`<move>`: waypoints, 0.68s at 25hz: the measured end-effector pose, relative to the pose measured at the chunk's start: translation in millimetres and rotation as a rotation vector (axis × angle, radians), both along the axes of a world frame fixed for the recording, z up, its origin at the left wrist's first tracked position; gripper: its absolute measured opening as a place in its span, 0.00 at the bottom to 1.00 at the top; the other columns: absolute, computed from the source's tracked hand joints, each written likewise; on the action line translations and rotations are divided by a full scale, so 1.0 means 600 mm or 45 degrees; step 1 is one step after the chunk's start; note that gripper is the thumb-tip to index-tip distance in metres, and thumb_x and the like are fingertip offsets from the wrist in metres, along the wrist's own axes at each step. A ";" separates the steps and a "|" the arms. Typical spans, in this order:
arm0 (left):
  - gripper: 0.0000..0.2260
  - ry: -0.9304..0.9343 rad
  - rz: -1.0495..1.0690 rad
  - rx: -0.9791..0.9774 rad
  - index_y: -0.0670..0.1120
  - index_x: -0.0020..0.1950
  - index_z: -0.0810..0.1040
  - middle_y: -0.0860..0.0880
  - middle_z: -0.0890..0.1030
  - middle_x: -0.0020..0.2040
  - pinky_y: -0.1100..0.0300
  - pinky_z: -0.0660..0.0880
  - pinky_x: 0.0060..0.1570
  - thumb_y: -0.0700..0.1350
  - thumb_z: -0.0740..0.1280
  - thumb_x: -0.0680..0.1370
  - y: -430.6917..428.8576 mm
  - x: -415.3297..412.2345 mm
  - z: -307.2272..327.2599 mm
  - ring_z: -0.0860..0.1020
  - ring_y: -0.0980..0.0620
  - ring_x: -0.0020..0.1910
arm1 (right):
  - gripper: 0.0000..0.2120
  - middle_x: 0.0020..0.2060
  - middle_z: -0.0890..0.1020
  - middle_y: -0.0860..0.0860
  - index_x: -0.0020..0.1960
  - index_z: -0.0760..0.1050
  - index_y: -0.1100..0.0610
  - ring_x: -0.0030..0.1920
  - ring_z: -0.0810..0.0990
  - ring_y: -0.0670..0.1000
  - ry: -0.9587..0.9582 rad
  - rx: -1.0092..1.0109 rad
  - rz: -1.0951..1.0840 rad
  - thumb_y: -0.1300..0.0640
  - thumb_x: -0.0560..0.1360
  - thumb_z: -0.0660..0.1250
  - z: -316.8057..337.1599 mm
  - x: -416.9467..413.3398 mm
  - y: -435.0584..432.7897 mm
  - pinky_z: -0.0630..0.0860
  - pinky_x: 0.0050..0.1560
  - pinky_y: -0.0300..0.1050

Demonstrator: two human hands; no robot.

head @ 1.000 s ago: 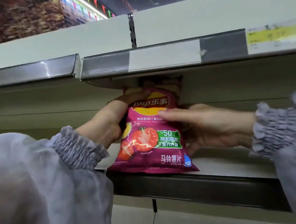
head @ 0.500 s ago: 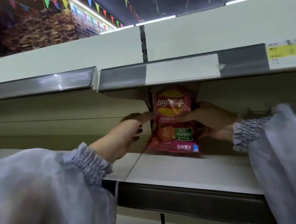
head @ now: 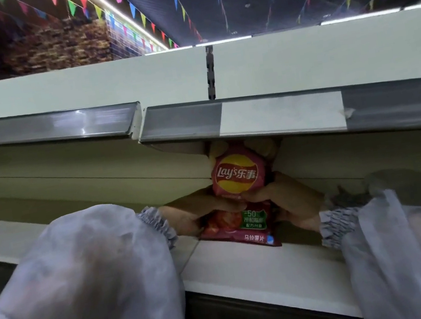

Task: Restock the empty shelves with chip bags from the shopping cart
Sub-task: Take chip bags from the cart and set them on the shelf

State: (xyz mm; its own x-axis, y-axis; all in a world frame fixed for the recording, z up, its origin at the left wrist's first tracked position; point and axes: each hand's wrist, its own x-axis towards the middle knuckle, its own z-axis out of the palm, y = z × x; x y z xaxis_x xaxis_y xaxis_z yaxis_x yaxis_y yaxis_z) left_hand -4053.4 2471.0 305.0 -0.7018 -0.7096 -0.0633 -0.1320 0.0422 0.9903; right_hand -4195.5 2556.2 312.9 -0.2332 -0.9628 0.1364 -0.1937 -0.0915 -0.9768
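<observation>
Evidently the restocking had barely begun. The left hand (head: 190,217) gripped the chip bag (head: 236,177) at its nine o'clock side. The bag stood upright at the back of the lower shelf (head: 247,268), and the right hand (head: 289,202) gripped its three o'clock side. No other bag showed, so nearly all the work seemed left. The upper shelf's price rail (head: 279,119) hung close at twelve o'clock, while open shelf ran to either side.

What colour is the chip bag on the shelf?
Red chip bag, yellow logo circle, seen in the head view.
</observation>
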 end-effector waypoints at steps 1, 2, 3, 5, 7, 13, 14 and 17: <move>0.13 -0.009 -0.014 -0.011 0.47 0.53 0.74 0.45 0.83 0.48 0.49 0.77 0.53 0.38 0.72 0.70 -0.002 -0.004 -0.003 0.80 0.45 0.49 | 0.21 0.52 0.82 0.54 0.59 0.75 0.54 0.53 0.80 0.55 0.000 0.002 0.005 0.61 0.67 0.74 0.001 -0.003 0.001 0.76 0.57 0.55; 0.16 -0.005 -0.024 -0.028 0.46 0.54 0.74 0.44 0.82 0.51 0.47 0.76 0.56 0.40 0.73 0.69 -0.002 -0.008 -0.006 0.80 0.43 0.52 | 0.21 0.52 0.82 0.54 0.59 0.75 0.55 0.52 0.80 0.55 -0.005 0.003 0.007 0.62 0.67 0.74 0.002 -0.007 0.001 0.76 0.56 0.53; 0.21 0.006 -0.032 -0.048 0.46 0.56 0.74 0.44 0.82 0.53 0.46 0.75 0.59 0.42 0.76 0.66 0.001 -0.012 -0.008 0.80 0.42 0.54 | 0.22 0.53 0.82 0.54 0.60 0.74 0.55 0.52 0.80 0.55 -0.006 0.003 0.004 0.62 0.67 0.74 0.002 -0.012 0.001 0.77 0.55 0.52; 0.30 0.019 -0.045 -0.079 0.47 0.57 0.75 0.44 0.82 0.53 0.48 0.76 0.58 0.48 0.80 0.57 0.000 -0.018 -0.009 0.80 0.43 0.56 | 0.23 0.53 0.82 0.55 0.62 0.74 0.56 0.53 0.80 0.55 -0.008 -0.023 -0.002 0.63 0.68 0.73 -0.001 -0.020 -0.002 0.76 0.56 0.54; 0.27 -0.033 -0.067 -0.171 0.47 0.59 0.74 0.46 0.82 0.53 0.51 0.76 0.57 0.47 0.78 0.62 -0.007 -0.021 -0.004 0.80 0.46 0.54 | 0.25 0.55 0.81 0.55 0.63 0.73 0.56 0.54 0.80 0.55 -0.016 -0.067 -0.008 0.64 0.68 0.73 -0.003 -0.023 -0.007 0.76 0.57 0.54; 0.32 -0.085 -0.025 -0.304 0.44 0.66 0.72 0.43 0.79 0.61 0.45 0.70 0.66 0.46 0.78 0.64 -0.020 -0.010 0.006 0.77 0.43 0.61 | 0.35 0.59 0.79 0.55 0.68 0.67 0.56 0.59 0.78 0.55 -0.021 -0.132 -0.037 0.64 0.65 0.76 -0.010 -0.010 -0.034 0.74 0.61 0.56; 0.32 -0.101 -0.011 -0.310 0.43 0.66 0.71 0.43 0.79 0.61 0.45 0.69 0.66 0.46 0.77 0.65 -0.022 -0.010 0.005 0.76 0.43 0.61 | 0.35 0.59 0.79 0.55 0.69 0.67 0.56 0.59 0.78 0.55 -0.024 -0.130 -0.034 0.63 0.65 0.76 -0.011 -0.009 -0.036 0.74 0.61 0.57; 0.22 -0.125 0.011 -0.329 0.45 0.63 0.72 0.44 0.79 0.61 0.48 0.70 0.65 0.42 0.73 0.71 -0.021 -0.010 0.005 0.76 0.44 0.61 | 0.32 0.59 0.79 0.56 0.67 0.68 0.57 0.58 0.78 0.56 -0.016 -0.062 -0.050 0.62 0.66 0.75 -0.008 -0.009 -0.035 0.74 0.61 0.56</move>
